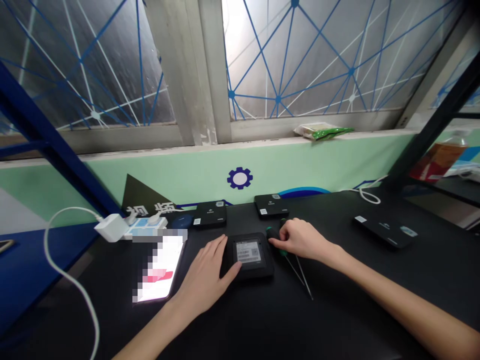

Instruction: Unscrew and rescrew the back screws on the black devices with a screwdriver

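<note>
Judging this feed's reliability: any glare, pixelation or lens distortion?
Head view: the bright rectangular phone screen is washed out white and partly pixelated; head view: the blue metal frame leans, likely wide-angle stretch; head view: print on the pale rectangular label of the black square device is too small to read.

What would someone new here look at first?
Probably the glowing phone, lying on the black table left of the left hand. Next, perhaps the black box under that hand's thumb, with the right hand at two green-and-black screwdrivers on its right. Behind are windows patterned in blue and white.
</note>
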`<state>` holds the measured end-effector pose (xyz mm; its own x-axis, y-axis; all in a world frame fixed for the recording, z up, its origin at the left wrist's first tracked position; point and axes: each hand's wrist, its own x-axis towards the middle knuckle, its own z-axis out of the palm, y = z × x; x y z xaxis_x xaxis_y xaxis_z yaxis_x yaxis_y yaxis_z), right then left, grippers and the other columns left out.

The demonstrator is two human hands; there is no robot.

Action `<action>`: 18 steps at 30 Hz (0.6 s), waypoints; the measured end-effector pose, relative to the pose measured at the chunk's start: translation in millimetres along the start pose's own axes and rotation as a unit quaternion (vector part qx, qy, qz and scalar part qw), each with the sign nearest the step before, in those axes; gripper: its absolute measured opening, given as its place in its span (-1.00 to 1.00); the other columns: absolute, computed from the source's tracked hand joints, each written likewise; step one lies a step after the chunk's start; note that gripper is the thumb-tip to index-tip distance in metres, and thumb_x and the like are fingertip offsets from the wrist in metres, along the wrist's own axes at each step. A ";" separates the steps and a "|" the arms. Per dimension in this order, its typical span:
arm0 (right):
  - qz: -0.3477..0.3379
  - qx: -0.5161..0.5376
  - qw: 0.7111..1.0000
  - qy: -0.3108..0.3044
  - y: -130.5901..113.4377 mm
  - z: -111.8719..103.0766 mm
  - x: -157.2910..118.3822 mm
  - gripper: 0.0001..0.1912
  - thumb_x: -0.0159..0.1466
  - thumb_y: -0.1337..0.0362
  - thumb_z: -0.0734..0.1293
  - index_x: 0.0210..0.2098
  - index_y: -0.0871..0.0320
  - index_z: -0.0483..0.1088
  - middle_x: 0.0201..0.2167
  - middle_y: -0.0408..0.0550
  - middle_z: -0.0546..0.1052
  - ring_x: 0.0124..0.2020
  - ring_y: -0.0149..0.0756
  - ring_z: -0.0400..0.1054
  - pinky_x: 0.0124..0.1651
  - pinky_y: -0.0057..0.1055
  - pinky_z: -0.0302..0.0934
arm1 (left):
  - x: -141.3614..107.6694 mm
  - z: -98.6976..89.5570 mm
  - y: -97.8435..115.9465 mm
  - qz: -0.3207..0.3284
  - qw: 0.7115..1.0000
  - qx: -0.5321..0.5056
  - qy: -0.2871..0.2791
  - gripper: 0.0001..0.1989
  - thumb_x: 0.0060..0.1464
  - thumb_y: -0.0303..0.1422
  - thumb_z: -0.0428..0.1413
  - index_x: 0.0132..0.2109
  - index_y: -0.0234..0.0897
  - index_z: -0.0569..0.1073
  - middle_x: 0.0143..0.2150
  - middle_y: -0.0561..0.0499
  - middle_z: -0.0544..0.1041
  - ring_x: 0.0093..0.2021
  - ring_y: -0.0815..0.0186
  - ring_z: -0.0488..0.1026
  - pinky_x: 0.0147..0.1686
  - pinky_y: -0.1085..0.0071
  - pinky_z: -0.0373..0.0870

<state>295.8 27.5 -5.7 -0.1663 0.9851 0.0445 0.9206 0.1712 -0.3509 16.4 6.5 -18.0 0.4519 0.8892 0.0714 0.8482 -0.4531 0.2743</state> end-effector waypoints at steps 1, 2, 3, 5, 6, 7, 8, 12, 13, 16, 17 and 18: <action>0.001 0.011 1.000 0.000 0.7 0.0 0.5 -0.52 0.21 0.05 0.34 -0.74 0.13 0.25 -0.71 -0.12 0.40 -0.62 -0.33 0.26 -0.50 -0.40 -0.02 | -0.1 -0.4 0.1 -0.001 1.000 -0.001 -0.003 -0.26 0.30 0.10 -0.14 0.39 -0.34 0.10 0.39 -0.21 0.17 0.37 -0.01 0.11 0.28 -0.01 0.14; 0.001 0.022 1.000 0.001 1.4 0.0 1.1 -0.51 0.21 0.05 0.34 -0.74 0.13 0.24 -0.72 -0.13 0.39 -0.63 -0.34 0.24 -0.51 -0.40 -0.02 | -0.1 -0.7 0.2 -0.002 1.000 -0.001 -0.007 -0.25 0.30 0.10 -0.15 0.40 -0.36 0.09 0.39 -0.21 0.17 0.37 -0.01 0.11 0.28 -0.01 0.13; 0.000 0.034 0.999 0.004 2.2 0.0 1.7 -0.50 0.21 0.05 0.34 -0.75 0.14 0.22 -0.73 -0.14 0.37 -0.65 -0.36 0.22 -0.52 -0.40 -0.02 | -0.1 -0.9 0.1 -0.003 1.000 -0.001 -0.010 -0.24 0.30 0.10 -0.15 0.40 -0.37 0.09 0.39 -0.22 0.17 0.37 -0.01 0.11 0.28 -0.02 0.13; -0.004 0.062 0.998 0.015 3.8 -0.4 2.8 -0.48 0.21 0.05 0.33 -0.76 0.14 0.17 -0.75 -0.16 0.33 -0.67 -0.38 0.16 -0.53 -0.40 -0.04 | -0.2 -0.9 -0.3 -0.002 1.000 -0.002 -0.011 -0.24 0.30 0.11 -0.15 0.39 -0.38 0.11 0.39 -0.22 0.17 0.37 -0.01 0.10 0.28 -0.02 0.12; -0.008 0.082 0.996 0.024 4.5 -0.7 3.2 -0.48 0.21 0.04 0.33 -0.75 0.14 0.15 -0.76 -0.17 0.30 -0.68 -0.40 0.14 -0.54 -0.40 -0.04 | -0.2 -0.9 -0.6 -0.001 1.000 -0.003 -0.010 -0.25 0.30 0.11 -0.15 0.38 -0.37 0.13 0.39 -0.21 0.17 0.37 -0.02 0.11 0.28 -0.03 0.12; -0.013 0.106 0.994 0.035 5.1 -1.1 3.4 -0.47 0.22 0.04 0.33 -0.75 0.14 0.13 -0.76 -0.18 0.28 -0.68 -0.41 0.11 -0.54 -0.41 -0.04 | -0.3 -0.8 -1.1 0.000 1.000 -0.006 -0.009 -0.25 0.29 0.11 -0.14 0.38 -0.36 0.15 0.39 -0.21 0.18 0.36 -0.02 0.11 0.28 -0.04 0.13; -0.018 0.137 0.989 0.046 5.7 -1.6 3.5 -0.47 0.23 0.04 0.32 -0.73 0.14 0.12 -0.76 -0.20 0.26 -0.67 -0.42 0.10 -0.54 -0.42 -0.04 | -0.5 -0.8 -1.5 0.001 1.000 -0.008 -0.010 -0.26 0.29 0.12 -0.14 0.37 -0.35 0.16 0.38 -0.20 0.19 0.36 -0.03 0.12 0.27 -0.04 0.13; -0.035 0.320 0.943 0.089 7.6 -3.4 4.1 -0.51 0.29 -0.01 0.28 -0.64 0.12 0.13 -0.74 -0.24 0.21 -0.66 -0.42 0.14 -0.55 -0.46 0.02 | -1.3 -1.1 -3.0 0.009 1.000 -0.009 -0.007 -0.30 0.31 0.08 -0.12 0.36 -0.34 0.18 0.37 -0.20 0.21 0.35 -0.02 0.14 0.27 -0.04 0.14; -0.036 0.370 0.923 0.100 8.1 -3.6 4.6 -0.53 0.30 -0.02 0.27 -0.60 0.11 0.13 -0.73 -0.24 0.23 -0.66 -0.42 0.16 -0.56 -0.48 0.03 | -1.5 -1.3 -3.1 0.014 1.000 -0.008 -0.003 -0.32 0.32 0.06 -0.12 0.36 -0.33 0.19 0.37 -0.19 0.21 0.35 -0.01 0.15 0.27 -0.04 0.15; -0.035 0.496 0.859 0.121 9.1 -2.3 6.9 -0.59 0.31 -0.04 0.26 -0.48 0.10 0.15 -0.70 -0.24 0.34 -0.71 -0.44 0.17 -0.63 -0.52 0.01 | -2.3 -1.6 -3.2 0.030 1.000 -0.008 0.006 -0.43 0.35 -0.01 -0.12 0.34 -0.23 0.22 0.35 -0.13 0.24 0.33 0.01 0.17 0.25 -0.04 0.18; -0.033 0.527 0.840 0.122 9.2 -1.0 7.9 -0.61 0.31 -0.04 0.26 -0.45 0.09 0.15 -0.68 -0.23 0.37 -0.73 -0.45 0.16 -0.65 -0.53 0.00 | -2.4 -1.6 -3.5 0.033 0.999 -0.009 0.007 -0.46 0.36 -0.04 -0.12 0.34 -0.19 0.23 0.35 -0.11 0.25 0.33 0.01 0.17 0.24 -0.05 0.18; -0.029 0.554 0.824 0.119 9.2 0.6 9.0 -0.62 0.31 -0.04 0.27 -0.43 0.08 0.15 -0.67 -0.23 0.40 -0.74 -0.46 0.16 -0.66 -0.53 0.01 | -2.5 -1.4 -4.1 0.036 0.999 -0.010 0.008 -0.49 0.37 -0.05 -0.12 0.33 -0.16 0.25 0.35 -0.09 0.26 0.33 0.01 0.17 0.23 -0.06 0.18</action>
<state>302.5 38.0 -9.1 -0.0043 0.9739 0.2267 0.0049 0.2267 -0.9739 11.4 6.3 -17.9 0.5065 0.8555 0.1073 0.8083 -0.5145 0.2863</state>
